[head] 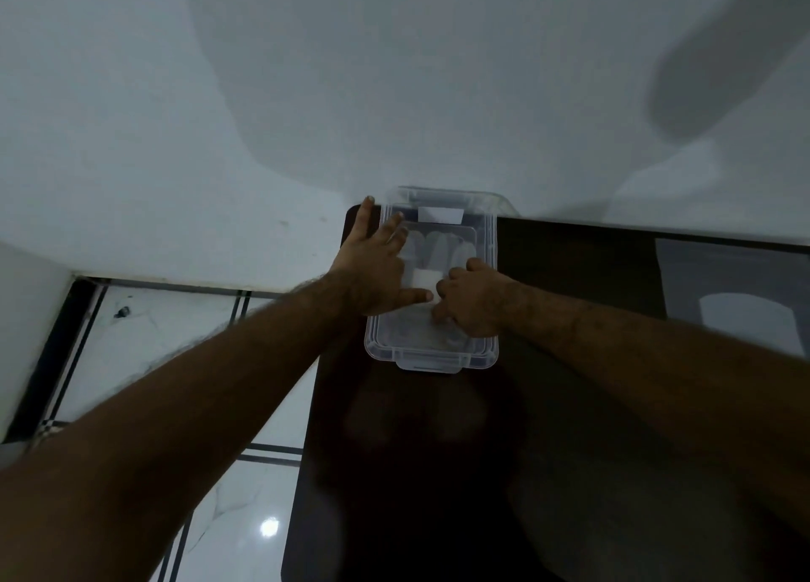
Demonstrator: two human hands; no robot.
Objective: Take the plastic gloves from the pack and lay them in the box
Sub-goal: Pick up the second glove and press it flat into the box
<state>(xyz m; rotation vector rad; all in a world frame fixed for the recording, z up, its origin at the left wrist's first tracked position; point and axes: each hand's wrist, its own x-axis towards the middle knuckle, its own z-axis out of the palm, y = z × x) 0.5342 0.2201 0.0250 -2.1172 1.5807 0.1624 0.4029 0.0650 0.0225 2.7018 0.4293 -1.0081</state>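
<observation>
Two hands in box [431, 353] | left hand [377, 270] spread | right hand [473, 301] pinching gloves [423, 280]

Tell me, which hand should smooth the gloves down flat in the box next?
Probably the left hand: it lies open over the gloves in the box. The right hand is curled, pinching something white.

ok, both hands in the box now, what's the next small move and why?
Probably flatten and let go: both the left hand and the right hand are inside the clear box, meeting over a pale glove that looks folded or bunched. Pressing it flat on the box floor, then lifting the hands out, seems likely.
</observation>
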